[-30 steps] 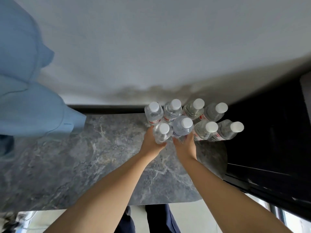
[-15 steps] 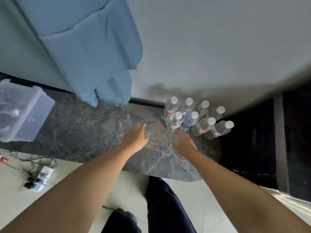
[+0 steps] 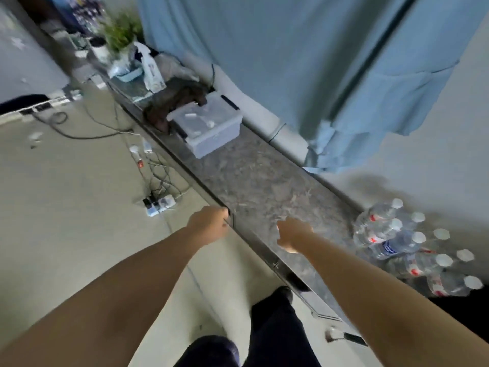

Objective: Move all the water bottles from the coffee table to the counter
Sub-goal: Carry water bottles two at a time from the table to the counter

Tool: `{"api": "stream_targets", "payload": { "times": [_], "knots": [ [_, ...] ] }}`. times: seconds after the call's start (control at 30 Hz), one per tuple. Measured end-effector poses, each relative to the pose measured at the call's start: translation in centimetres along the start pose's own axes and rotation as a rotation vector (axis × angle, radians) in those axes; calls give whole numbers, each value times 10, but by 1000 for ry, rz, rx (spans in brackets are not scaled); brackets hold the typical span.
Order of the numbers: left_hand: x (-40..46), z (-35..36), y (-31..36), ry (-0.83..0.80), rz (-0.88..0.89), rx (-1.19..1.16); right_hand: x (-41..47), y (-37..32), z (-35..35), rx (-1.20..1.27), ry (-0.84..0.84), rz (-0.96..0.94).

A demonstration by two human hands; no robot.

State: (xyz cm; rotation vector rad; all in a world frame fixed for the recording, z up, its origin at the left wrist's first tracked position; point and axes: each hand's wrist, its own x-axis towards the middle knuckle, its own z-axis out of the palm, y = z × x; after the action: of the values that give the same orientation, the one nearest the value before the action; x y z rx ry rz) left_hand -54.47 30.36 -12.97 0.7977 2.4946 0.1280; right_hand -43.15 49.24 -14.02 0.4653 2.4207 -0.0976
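Turning away from the counter (image 3: 264, 181) with both hands empty: left hand (image 3: 209, 225) loosely curled over the front edge, right hand (image 3: 293, 234) relaxed over the marble, water bottles (image 3: 397, 242) clustered upright well right of it against the wall. Looks like a batch delivered; coffee table out of view, so remaining count unknown. Versus half a second ago, view swung left, bottles now further from both hands.
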Motion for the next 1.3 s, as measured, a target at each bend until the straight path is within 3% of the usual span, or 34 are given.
{"api": "stream_targets", "payload": {
  "times": [0.27, 0.6, 1.0, 1.3],
  "knots": [
    [-136, -27, -178, 143, -372, -196, -17, -209, -42, -169, 110, -328],
    [-240, -36, -296, 294, -721, -380, -41, -403, -80, -337, 174, -695],
    [-248, -96, -453, 399, -977, -425, 15, -585, -172, -472, 177, -911],
    [-220, -154, -542, 458, -1026, -465, 59, -704, -241, -549, 164, -1033]
  ]
}}
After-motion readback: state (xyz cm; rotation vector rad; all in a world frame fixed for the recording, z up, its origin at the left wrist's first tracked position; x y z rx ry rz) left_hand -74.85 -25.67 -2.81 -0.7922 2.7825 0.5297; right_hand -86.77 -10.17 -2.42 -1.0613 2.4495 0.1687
